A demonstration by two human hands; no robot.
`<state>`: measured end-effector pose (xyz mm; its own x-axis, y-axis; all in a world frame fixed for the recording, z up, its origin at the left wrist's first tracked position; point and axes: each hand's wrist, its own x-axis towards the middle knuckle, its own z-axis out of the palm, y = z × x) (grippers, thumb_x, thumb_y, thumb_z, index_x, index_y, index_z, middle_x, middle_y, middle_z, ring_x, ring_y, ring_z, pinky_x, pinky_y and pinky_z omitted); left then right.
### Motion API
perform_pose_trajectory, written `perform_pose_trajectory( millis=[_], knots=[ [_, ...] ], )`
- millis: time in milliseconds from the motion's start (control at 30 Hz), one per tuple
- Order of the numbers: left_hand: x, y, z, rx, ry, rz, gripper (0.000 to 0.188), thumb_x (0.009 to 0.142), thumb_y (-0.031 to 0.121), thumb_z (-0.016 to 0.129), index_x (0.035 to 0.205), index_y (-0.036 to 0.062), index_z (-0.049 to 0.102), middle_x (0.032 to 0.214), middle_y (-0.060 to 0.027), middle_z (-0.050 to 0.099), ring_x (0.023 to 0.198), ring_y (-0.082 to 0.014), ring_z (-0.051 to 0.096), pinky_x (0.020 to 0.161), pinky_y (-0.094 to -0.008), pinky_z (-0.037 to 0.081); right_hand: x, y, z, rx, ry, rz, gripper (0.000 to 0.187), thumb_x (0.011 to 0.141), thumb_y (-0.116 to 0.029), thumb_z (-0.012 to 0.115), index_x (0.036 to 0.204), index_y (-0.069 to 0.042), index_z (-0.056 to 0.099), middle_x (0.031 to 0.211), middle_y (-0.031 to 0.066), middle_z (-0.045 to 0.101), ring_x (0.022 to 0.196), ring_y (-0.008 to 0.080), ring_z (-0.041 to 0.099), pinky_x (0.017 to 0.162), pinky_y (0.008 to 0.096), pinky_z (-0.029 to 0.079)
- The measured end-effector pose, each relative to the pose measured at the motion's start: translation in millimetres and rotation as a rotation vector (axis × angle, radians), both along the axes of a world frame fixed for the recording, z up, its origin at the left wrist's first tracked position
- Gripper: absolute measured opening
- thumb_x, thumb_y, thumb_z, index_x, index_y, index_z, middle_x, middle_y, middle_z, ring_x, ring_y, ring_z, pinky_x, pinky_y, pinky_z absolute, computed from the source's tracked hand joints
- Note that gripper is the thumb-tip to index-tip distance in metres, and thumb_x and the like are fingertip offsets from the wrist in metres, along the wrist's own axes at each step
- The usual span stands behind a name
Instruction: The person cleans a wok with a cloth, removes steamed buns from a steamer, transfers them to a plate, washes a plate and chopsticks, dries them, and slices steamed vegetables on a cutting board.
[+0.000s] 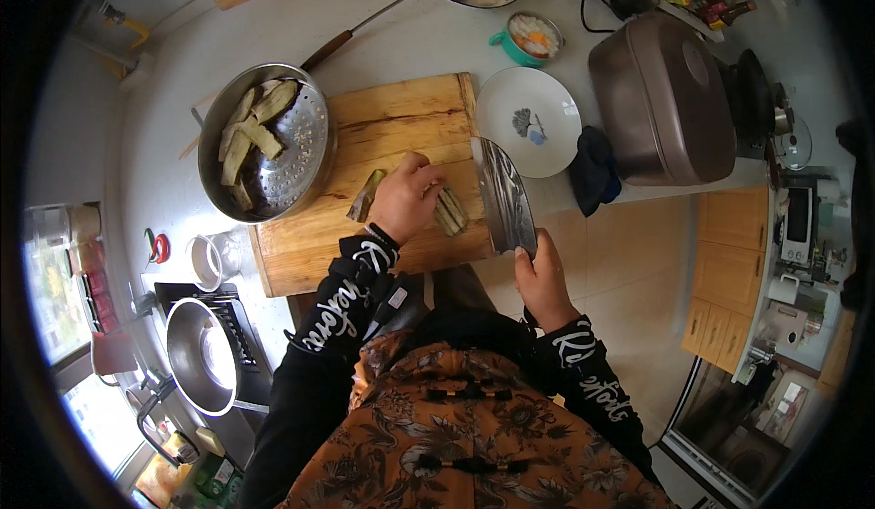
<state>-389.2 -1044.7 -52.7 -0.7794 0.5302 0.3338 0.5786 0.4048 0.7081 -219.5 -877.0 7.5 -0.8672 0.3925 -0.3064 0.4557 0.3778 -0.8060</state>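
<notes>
My right hand [544,281] grips the handle of a cleaver [507,201], whose broad blade stands beside the right edge of a wooden cutting board [365,122]. On the board, my left hand [407,197] has its fingers bent and drawn together at one end of a striped, soft-looking eggplant piece [450,212]. Another eggplant piece [366,196] lies just left of that hand. Its fingertips are partly hidden, so their exact hold is hard to see. More eggplant slices sit in a metal colander [305,158] that overlaps the board's left side.
Beyond the blade is a white plate [556,99] with a flower design; a dark cloth [594,170] and a brown rice cooker [661,99] stand farther right. A ladle [374,19] rests behind the board. Left are a clear container [211,261], chili peppers [159,246] and a metal pan [196,354].
</notes>
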Motion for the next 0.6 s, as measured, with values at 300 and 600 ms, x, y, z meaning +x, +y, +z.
perform_pose_trajectory(
  millis=[300, 600],
  knots=[
    [-19, 18, -3, -0.456, 0.098, -0.330, 0.008, 0.073, 0.010, 0.060, 0.081, 0.0075, 0.060, 0.091, -0.0117, 0.053, 0.074, -0.0318, 0.058, 0.065, -0.0409, 0.048, 9, 9, -15, -0.065, -0.015, -0.009, 0.020, 0.089, -0.008, 0.049, 0.106, -0.001, 0.042, 0.092, 0.0232, 0.052, 0.083, 0.0415, 0.054, 0.071, 0.0421, 0.044],
    [-22, 25, -6, -0.484, -0.017, -0.279, 0.008, 0.075, 0.010, 0.057, 0.081, 0.0048, 0.059, 0.088, -0.0134, 0.055, 0.075, -0.0335, 0.058, 0.067, -0.0405, 0.048, 11, 14, -17, -0.092, -0.026, -0.017, 0.020, 0.088, -0.008, 0.049, 0.105, 0.000, 0.042, 0.090, 0.0237, 0.052, 0.083, 0.0419, 0.054, 0.071, 0.0427, 0.044]
  ],
)
